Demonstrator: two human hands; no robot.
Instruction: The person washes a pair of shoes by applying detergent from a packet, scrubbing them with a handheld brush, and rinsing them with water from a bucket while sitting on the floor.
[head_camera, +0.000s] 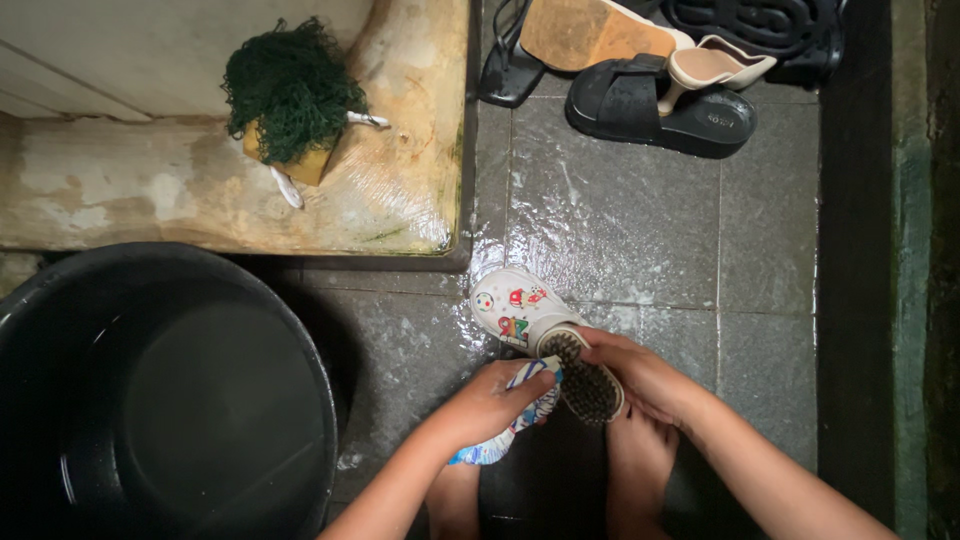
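My left hand is clamped on the small white patterned shoe, which lies on the wet tiles at three o'clock from the black tub, my right hand grips the scrub brush, and I judge a soapy slip could send either skidding.

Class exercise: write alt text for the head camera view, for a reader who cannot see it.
A person's left hand holds a small white patterned shoe on wet grey floor tiles while the right hand presses a scrubbing brush to it. A black bucket sits left.
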